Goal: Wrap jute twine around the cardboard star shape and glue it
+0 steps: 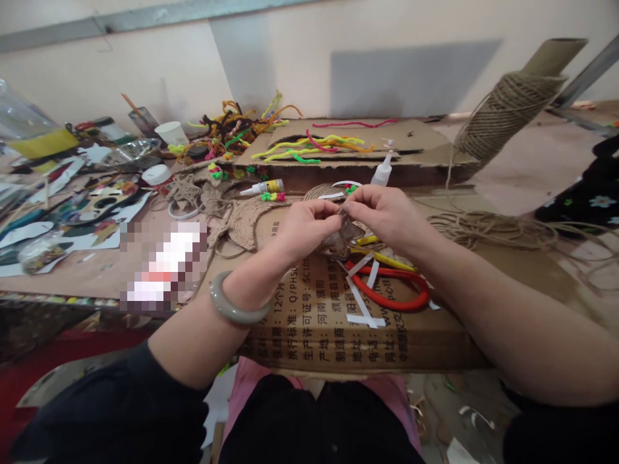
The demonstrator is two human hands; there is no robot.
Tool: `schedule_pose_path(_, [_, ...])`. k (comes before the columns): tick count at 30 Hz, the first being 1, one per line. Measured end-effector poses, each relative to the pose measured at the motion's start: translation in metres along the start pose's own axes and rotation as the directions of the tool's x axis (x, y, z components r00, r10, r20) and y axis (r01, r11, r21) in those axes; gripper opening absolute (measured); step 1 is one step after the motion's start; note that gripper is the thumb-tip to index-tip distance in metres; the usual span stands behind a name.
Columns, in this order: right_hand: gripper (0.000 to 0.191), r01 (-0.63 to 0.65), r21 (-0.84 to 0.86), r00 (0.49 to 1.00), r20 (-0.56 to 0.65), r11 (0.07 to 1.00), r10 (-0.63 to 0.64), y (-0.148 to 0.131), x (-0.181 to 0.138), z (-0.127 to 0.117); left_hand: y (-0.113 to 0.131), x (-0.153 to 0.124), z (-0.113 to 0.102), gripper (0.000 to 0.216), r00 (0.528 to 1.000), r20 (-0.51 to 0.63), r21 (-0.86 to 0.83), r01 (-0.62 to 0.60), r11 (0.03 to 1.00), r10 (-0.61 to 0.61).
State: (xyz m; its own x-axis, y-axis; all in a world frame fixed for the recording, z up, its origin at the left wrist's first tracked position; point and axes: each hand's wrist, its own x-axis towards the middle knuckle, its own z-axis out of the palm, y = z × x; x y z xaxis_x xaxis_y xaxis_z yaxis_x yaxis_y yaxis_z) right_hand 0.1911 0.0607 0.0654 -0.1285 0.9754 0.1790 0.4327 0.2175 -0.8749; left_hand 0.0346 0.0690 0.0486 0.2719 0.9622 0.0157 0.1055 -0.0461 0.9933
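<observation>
My left hand (304, 229) and my right hand (382, 212) meet over a flat cardboard sheet (314, 316), fingers pinched together on a small twine-wrapped star-shaped piece (341, 241). A pale jade bangle (235, 306) sits on my left wrist. Just below the hands lie red-handled scissors (391, 290), a yellow stick (382, 258) and white paper strips (362, 303).
A big jute twine spool (507, 109) leans at the right, loose twine (493, 229) trailing from it. Glue bottles (264, 188) (383, 171) and pipe cleaners (309, 148) lie on a cardboard box behind. Paper cut-outs (97, 212), cups (171, 133) and clutter fill the left.
</observation>
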Motion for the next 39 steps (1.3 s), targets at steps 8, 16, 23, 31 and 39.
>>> schedule_pose_path(8, [0.014, 0.079, 0.058, 0.996, 0.027, 0.995, -0.080, 0.012, 0.004, 0.000, 0.001, 0.004, -0.003, 0.010, 0.997, -0.075, -0.156, -0.045, 0.987, 0.034])
schedule_pose_path(16, [0.009, 0.062, 0.011, 0.998, -0.002, 0.998, -0.062, 0.018, 0.005, 0.000, 0.002, 0.004, -0.004, 0.009, 1.000, -0.026, -0.173, -0.020, 0.985, 0.016])
schedule_pose_path(23, [0.007, 0.146, -0.221, 0.988, -0.023, 0.964, -0.155, 0.009, -0.001, 0.001, 0.002, 0.003, -0.004, 0.012, 0.998, -0.066, -0.086, -0.004, 0.996, -0.002])
schedule_pose_path(31, [0.009, 0.171, -0.304, 0.983, -0.019, 0.937, -0.185, 0.005, -0.004, 0.002, 0.000, 0.003, -0.003, 0.007, 0.998, -0.062, -0.062, -0.006, 0.998, 0.002])
schedule_pose_path(39, [0.008, 0.149, -0.333, 0.984, -0.038, 0.931, -0.171, 0.003, -0.003, 0.000, 0.001, 0.002, -0.004, 0.011, 0.999, -0.048, -0.090, -0.013, 0.996, 0.009])
